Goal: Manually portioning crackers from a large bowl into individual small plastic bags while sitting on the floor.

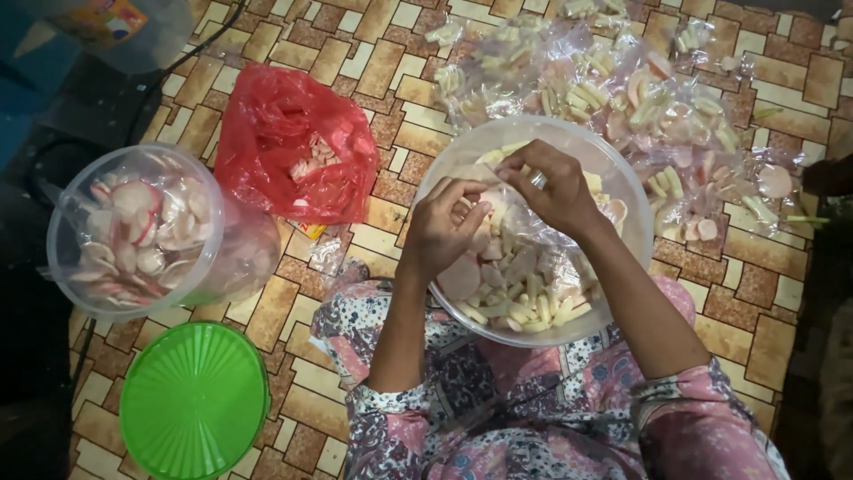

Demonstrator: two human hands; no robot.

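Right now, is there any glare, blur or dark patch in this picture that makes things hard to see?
Head view: lighting is soft and even over the clear plastic bowl of pale crackers; the crumpled red plastic bag and the clear packets show shiny glare; the top left and right edge fall into dark shadow; the left hand and right hand look slightly soft, as does the round green lid.
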